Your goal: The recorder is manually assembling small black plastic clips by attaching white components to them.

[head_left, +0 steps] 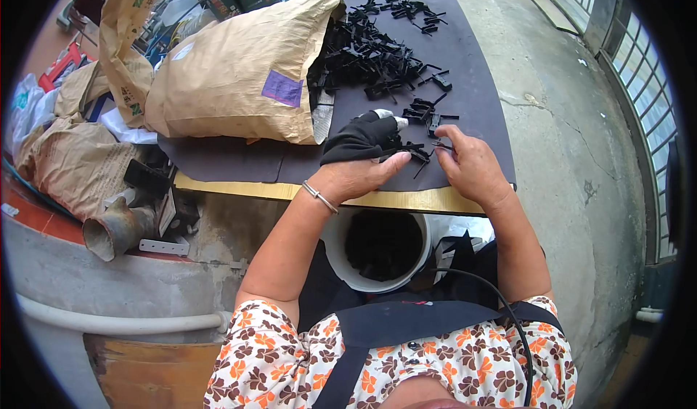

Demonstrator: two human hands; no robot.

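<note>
My left hand [359, 151], in a black glove with bare fingertips, two of them wrapped in white, curls over the table near its front edge. Black plastic pieces [417, 152] with thin prongs stick out between its thumb and fingers. Close by on the right, my bare right hand [472, 164] pinches a small, thin dark thing at its fingertips, too small to make out. A few more black plastic pieces [423, 109] lie just beyond both hands. Farther back is a large heap of the same pieces [370, 53], spilling from the mouth of a brown paper sack [232, 71].
A dark mat [479, 68] covers the table, whose yellowish front edge [290, 192] faces me. Below it, between my legs, stands a white bucket [337, 256] with dark pieces inside. Crumpled sacks [72, 162] and a rusty pipe piece [116, 229] are at the left.
</note>
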